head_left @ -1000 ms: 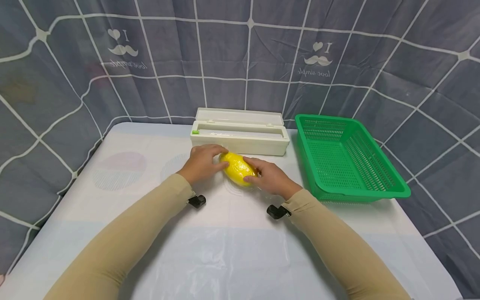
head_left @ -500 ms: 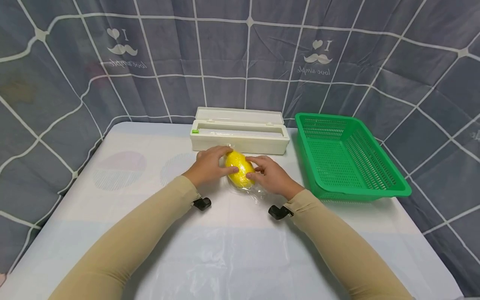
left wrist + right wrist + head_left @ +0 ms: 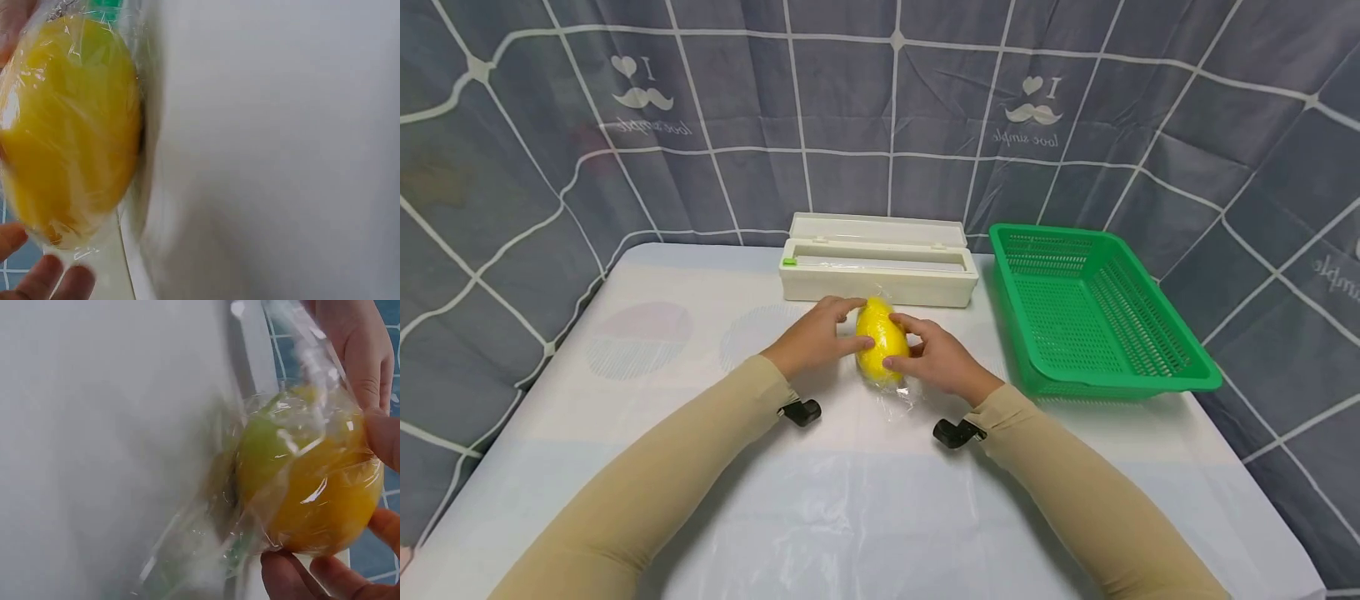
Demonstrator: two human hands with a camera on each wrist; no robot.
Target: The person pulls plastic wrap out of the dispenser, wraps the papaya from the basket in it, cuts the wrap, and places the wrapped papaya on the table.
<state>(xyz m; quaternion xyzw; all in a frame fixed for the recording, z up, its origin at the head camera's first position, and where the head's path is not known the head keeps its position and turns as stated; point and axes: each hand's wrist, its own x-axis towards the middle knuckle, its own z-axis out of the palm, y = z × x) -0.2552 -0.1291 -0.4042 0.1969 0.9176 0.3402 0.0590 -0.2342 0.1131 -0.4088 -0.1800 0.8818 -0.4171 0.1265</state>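
Lemon sits film-wrapped on the table, just before the white dispenser, between your hands. Your left hand and right hand each curl round a side, gripping it; green basket stands right

Head view from above; both wrist views close on the wrapped fruit.
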